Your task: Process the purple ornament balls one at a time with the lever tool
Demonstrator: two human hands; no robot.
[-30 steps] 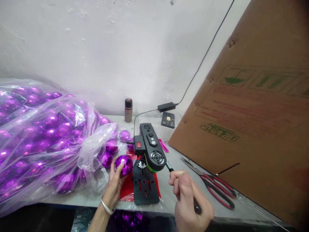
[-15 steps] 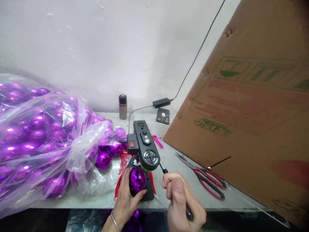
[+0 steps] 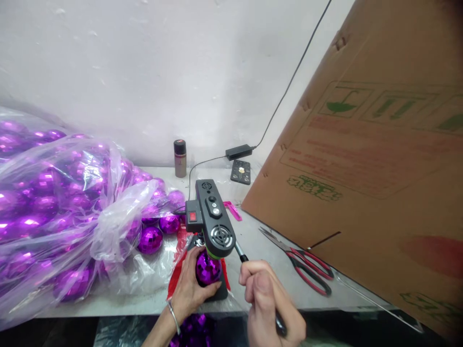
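My left hand [image 3: 191, 282] curls around a shiny purple faceted ball [image 3: 208, 270], thumb along its near side. The ball sits beneath the round head of a black bench press machine [image 3: 216, 217], which hides its top. A red switch box [image 3: 193, 216] is fixed to the machine's left side. On the right, my right hand [image 3: 271, 299] is closed around the black-gripped lever [image 3: 243, 258] that runs out from under the machine's head. Part of the machine's black base [image 3: 219, 291] shows under the ball, with red plastic around it.
At left lies a clear plastic bag [image 3: 115, 226] full of purple balls, some loose beside it. Scissors [image 3: 304, 265] lie at right by a large cardboard box [image 3: 354, 159]. Behind stand a small bottle [image 3: 180, 159], a power adapter [image 3: 238, 152] and a black card [image 3: 240, 172].
My left hand and the ball have shifted slightly, so the ball now sits against the underside of the machine's head. The whole view has drifted a little. My right hand keeps its grip.
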